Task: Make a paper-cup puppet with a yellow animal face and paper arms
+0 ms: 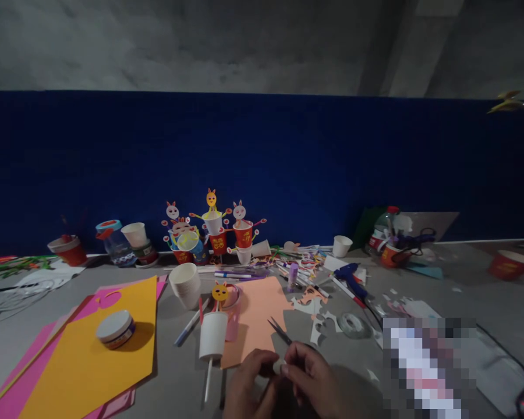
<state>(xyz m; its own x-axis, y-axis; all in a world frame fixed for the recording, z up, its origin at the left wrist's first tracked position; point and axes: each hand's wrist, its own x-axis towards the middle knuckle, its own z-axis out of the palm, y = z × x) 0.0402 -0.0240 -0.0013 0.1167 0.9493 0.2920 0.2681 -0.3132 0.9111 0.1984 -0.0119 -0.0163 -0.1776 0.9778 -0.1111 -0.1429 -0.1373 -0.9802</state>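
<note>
and on the tabletop [168, 378], paper sheets [70, 372] cover the near left corner, a jar [116, 329] on them, 1 cup stack [186, 286] just right. cup puppets [219, 240] stand along the far edge, left of centre. glue gun [350, 280] right of centre, tape roll [354, 326] before it. small piece [279, 366] by the near edge, scissors [281, 331] just behind!

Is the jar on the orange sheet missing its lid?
No, the jar on the orange sheet has a white lid on top.

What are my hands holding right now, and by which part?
Both hands, left and right, pinch a small pale piece at its edges, one from each side; what it is, I can't tell.
</note>
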